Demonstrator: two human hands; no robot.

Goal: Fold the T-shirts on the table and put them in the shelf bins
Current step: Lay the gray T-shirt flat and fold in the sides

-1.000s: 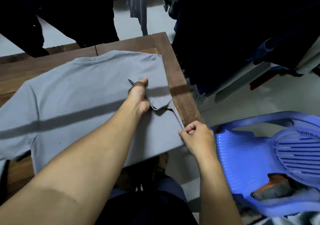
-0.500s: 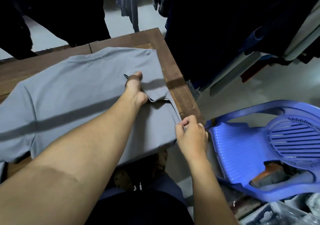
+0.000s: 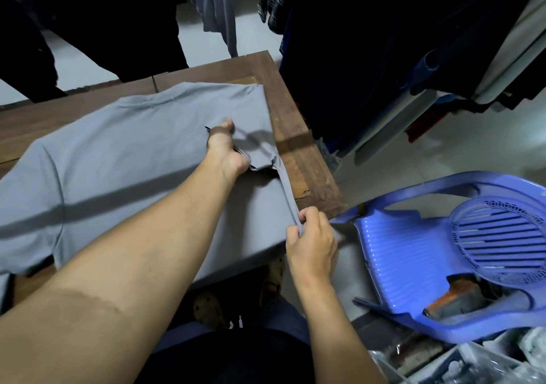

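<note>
A grey T-shirt [image 3: 133,153] lies spread across the dark wooden table [image 3: 298,135], its right side folded inward along the table's right edge. My left hand [image 3: 226,150] reaches over the shirt and grips the folded flap near the right sleeve, fingers tucked under the cloth. My right hand [image 3: 310,236] pinches the shirt's near right hem corner, where the cloth hangs over the table's front edge. The shirt's left sleeve trails off the left side of the view. No shelf bins are in sight.
A blue plastic chair [image 3: 443,250] stands just right of my right hand, with something orange under it. Dark clothes [image 3: 384,44] hang behind the table's right corner, and a grey garment [image 3: 218,5] hangs at the back. Clutter fills the bottom right corner.
My right hand has slid slightly along the right hem, still pinching it. My left hand keeps its grip on the folded flap. The camera has shifted a little.
</note>
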